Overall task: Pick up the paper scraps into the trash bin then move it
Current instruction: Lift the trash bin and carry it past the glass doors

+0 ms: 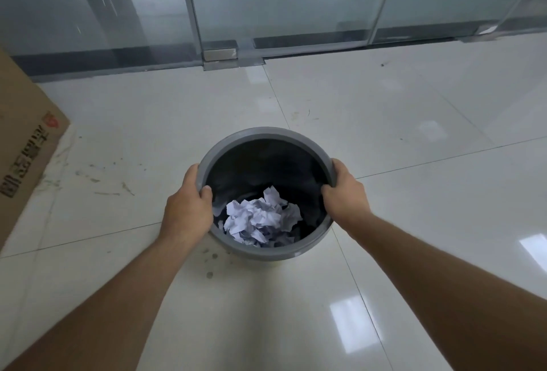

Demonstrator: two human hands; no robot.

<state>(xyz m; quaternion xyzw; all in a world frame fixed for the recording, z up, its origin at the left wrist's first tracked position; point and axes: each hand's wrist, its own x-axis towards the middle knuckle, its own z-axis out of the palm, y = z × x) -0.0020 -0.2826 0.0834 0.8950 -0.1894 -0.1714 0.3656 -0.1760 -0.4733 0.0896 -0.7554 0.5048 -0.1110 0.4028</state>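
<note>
Grey trash bin (266,133) is clasped at opposite rims by left grip (185,207) and right grip (344,193), paper scraps (260,216) inside.

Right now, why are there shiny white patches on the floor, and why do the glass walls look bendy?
Head view: the white patches are glare, light reflecting off the glossy floor tiles, brightest at lower right. Head view: the wide-angle lens bows the glass wall frames, so they lean outward. The trash bin, paper scraps, left hand and right hand look fairly sharp.
</note>
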